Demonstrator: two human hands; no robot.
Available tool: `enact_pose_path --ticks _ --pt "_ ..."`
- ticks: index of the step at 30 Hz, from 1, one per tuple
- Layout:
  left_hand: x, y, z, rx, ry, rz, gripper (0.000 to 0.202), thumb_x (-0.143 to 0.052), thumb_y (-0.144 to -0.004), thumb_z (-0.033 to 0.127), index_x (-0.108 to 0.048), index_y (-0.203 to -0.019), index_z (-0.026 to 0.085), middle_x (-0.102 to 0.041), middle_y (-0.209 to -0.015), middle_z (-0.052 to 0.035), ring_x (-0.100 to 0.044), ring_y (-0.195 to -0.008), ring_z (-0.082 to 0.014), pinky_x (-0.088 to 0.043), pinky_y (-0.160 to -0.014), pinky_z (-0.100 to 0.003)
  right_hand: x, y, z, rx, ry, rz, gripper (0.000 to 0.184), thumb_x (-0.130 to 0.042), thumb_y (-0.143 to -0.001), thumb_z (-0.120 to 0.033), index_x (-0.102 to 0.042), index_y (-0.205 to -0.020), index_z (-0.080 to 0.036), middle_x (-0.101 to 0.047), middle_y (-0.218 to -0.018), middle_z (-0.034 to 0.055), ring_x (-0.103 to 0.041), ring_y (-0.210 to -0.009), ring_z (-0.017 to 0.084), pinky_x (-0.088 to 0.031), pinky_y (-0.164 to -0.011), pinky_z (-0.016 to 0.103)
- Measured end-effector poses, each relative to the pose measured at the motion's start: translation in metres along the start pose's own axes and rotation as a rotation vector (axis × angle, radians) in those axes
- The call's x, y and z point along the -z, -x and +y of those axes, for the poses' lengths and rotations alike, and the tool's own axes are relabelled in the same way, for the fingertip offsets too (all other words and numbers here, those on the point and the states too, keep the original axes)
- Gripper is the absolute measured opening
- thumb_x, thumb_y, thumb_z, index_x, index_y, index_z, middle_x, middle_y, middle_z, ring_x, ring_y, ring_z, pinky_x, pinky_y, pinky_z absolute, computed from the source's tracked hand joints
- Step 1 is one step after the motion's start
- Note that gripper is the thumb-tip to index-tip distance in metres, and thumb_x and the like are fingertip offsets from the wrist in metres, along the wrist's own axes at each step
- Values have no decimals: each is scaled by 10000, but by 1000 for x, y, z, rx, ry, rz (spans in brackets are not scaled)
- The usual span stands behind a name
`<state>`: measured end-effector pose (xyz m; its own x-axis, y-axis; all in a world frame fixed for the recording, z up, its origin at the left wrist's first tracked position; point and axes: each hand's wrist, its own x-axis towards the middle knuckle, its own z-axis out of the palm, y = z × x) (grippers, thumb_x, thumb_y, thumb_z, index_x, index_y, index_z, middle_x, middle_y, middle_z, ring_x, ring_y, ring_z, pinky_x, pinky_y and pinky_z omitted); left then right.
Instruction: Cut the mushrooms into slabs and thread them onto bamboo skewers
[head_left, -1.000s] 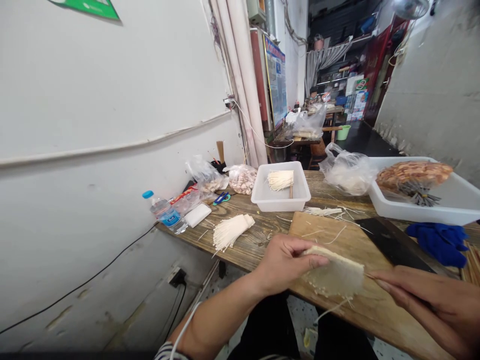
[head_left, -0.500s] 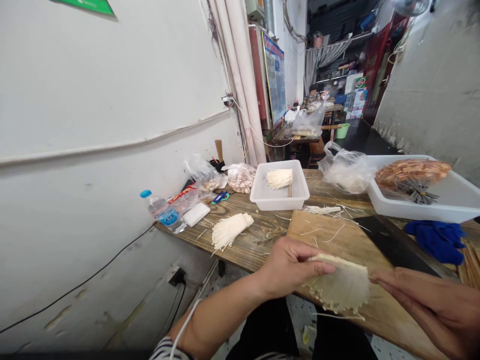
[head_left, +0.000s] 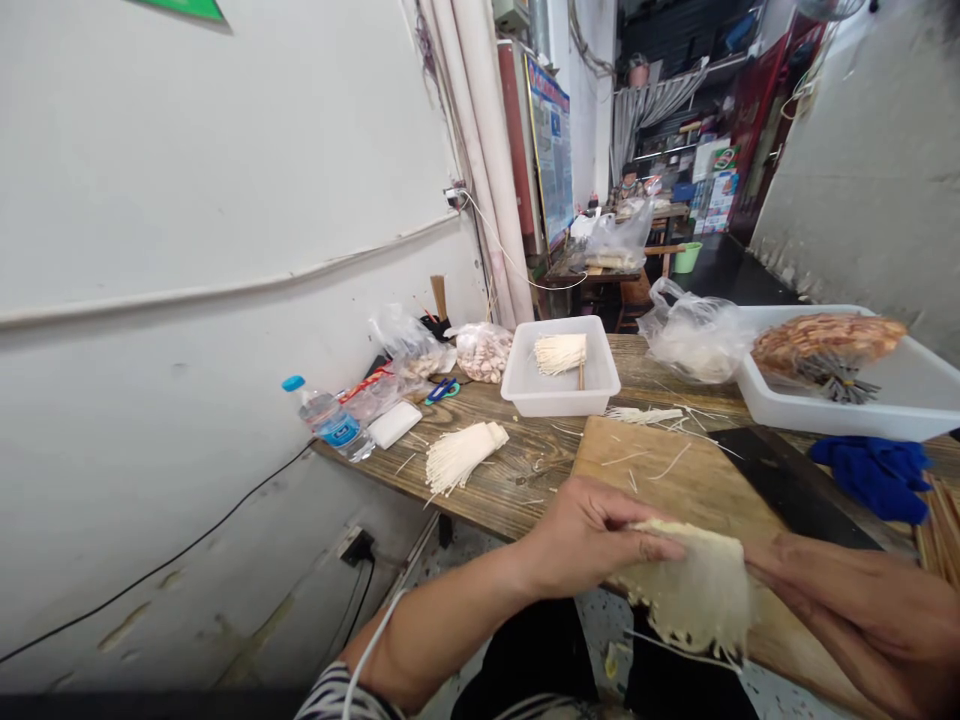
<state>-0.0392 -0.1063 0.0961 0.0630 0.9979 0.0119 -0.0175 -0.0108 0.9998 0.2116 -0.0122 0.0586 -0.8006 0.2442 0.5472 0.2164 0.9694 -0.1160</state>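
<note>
A flat bunch of enoki mushrooms, blurred by motion, is pinched between the thumb and fingers of my left hand. Its cut edge faces up and the caps hang down over the near edge of the cutting board. At the bunch's right side, my right hand is closed with its fingertips together; what they hold is hidden. Another enoki bunch lies on the table to the left. In a white plastic tub rests an enoki bunch with sticks poking out of it.
A black-bladed knife lies on the board's right side, near a blue cloth and wooden skewers. Behind are a white tray of skewered food and a plastic bag. A water bottle stands tilted at left.
Both hands and the held enoki bunch have shifted slightly to the right and down. The bunch's hanging caps have swung a little. My grip looks the same.
</note>
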Motion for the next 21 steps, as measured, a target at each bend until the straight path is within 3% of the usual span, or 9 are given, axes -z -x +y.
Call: enact_pose_path --ticks 5,11,15,21 --pt "-6 -3 1 -22 28 -2 280 -780 -692 337 -778 -910 161 -751 -806 -48 -585 -624 -96 -468 -643 -206 3 -4 -3 -9 61 88 324 -478 -915 -251 -558 -1227 -284 -708 -981 16 -694 -837 153 -587 -768 220" --pt "-4 -3 7 -89 33 30 340 -751 -739 299 -739 -1058 181 -740 -906 -22 -604 -737 -107 -456 -713 -197 5 -13 -5 -55 45 172 167 -477 -921 -253 -599 -1036 -253 -703 -893 6 -686 -756 110 -561 -770 146" --pt "-3 0 13 -114 -58 33 233 -662 -826 299 -765 -979 157 -740 -834 -27 -584 -675 -101 -438 -661 -195 6 -7 -4 -94 59 151 184 -471 -918 -293 -599 -1046 -259 -701 -922 6 -689 -778 129 -574 -780 176" --pt "-8 1 15 -86 8 110 204 -701 -787 289 -779 -913 148 -733 -754 -27 -550 -607 -89 -434 -614 -187 7 19 7 -153 127 36 325 -500 -884 -378 -591 -1192 -326 -693 -1058 -9 -685 -930 198 -597 -834 293"
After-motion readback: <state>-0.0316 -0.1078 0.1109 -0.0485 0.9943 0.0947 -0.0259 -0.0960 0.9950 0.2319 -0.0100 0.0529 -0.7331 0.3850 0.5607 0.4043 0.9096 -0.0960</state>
